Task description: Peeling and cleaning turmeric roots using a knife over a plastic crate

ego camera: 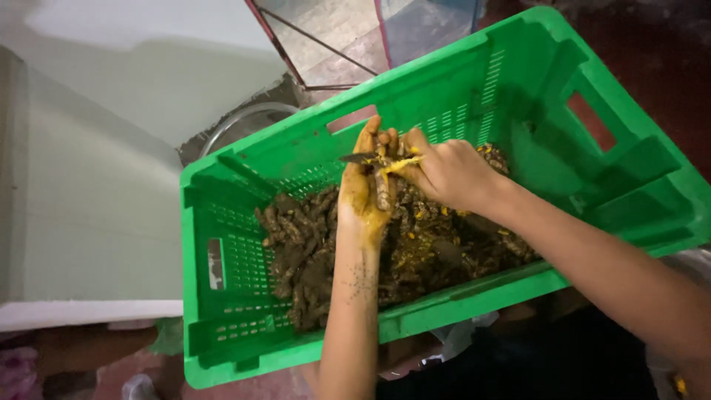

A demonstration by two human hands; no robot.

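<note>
My left hand [363, 194], stained yellow, holds a brown turmeric root [382, 191] upright over a green plastic crate [222, 222]. My right hand [448, 172] grips a small knife [361, 158] whose blade lies across the top of the root, where yellow flesh shows. Below both hands, a heap of muddy turmeric roots [311, 259] fills the crate's bottom, with yellow peelings scattered among them.
A pale flat surface [89, 207] lies to the left of the crate. A round metal bowl rim [244, 118] shows behind the crate's far left corner. Dark reddish floor [666, 52] lies at upper right, and a metal frame [318, 52] stands behind.
</note>
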